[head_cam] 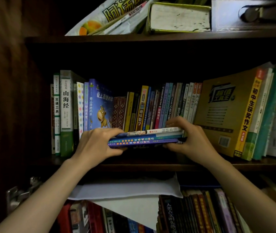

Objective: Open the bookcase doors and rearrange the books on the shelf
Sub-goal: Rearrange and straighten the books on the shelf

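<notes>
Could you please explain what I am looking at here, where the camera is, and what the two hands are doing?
There is no machine: one camera worn on a person's head looks forward and down into a dark wooden bookcase. The left hand and right hand grip opposite ends of a small stack of books held flat, spines facing the camera, in front of the middle shelf. Behind it upright books fill that shelf, with a large yellow book leaning at the right. More books show above and below.

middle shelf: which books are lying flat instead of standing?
The small stack gripped between the left hand and right hand, spines facing the camera. Every other book on that shelf stands upright or leans.
</notes>
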The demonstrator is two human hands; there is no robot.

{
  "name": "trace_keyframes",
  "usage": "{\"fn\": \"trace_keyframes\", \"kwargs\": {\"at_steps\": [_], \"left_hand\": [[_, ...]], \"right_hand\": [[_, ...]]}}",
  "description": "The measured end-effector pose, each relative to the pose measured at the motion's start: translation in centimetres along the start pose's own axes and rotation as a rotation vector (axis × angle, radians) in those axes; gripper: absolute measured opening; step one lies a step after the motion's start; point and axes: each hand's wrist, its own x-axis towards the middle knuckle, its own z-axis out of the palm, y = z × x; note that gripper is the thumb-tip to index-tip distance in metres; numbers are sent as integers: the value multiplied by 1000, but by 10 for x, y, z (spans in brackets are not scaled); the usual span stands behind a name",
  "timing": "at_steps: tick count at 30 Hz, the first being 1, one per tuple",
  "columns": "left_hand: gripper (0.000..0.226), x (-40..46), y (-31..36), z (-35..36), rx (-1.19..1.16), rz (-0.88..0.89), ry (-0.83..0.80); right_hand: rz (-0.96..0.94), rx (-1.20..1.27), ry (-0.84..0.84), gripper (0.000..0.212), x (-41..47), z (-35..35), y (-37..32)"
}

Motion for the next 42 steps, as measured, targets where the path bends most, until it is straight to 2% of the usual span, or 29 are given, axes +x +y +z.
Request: {"fn": "trace_keyframes", "kwargs": {"at_steps": [3,5,8,11,14,17,21,27,31,34,38,40,42], "left_hand": [[53,-6,-1,3,-51,-56,93],[49,-9,0,4,-89,-126,144],[58,-8,4,6,-135,-235,203],[55,-7,6,9,-244,-363,277],[51,-7,9,9,-304,-503,355],[42,-7,11,5,-324,-573,437],[35,-10,5,1,-334,-577,461],[62,-12,2,-7,-244,-459,381],[65,-14,3,-12,-209,-378,347],[64,-15,-4,-16,-255,-349,328],[75,-20,-11,-12,-370,-402,251],[74,-25,-14,-9,-382,-415,227],[66,-28,-18,-8,-430,-424,222]], "right_hand": [[82,92,70,76,1,0,-1],[158,128,125,86,2,0,-2],[269,257,168,97,2,5,-11],[329,442,134,94,6,22,-28],[297,665,-12,82,16,48,-47],[234,827,-143,66,35,72,-61],[215,915,-199,55,51,87,-73],[208,899,-251,60,63,93,-68],[201,889,-273,57,70,96,-65],[204,866,-297,58,77,97,-65],[172,801,-324,52,87,105,-71],[134,770,-337,56,89,109,-72],[92,773,-366,70,89,113,-69]]}}
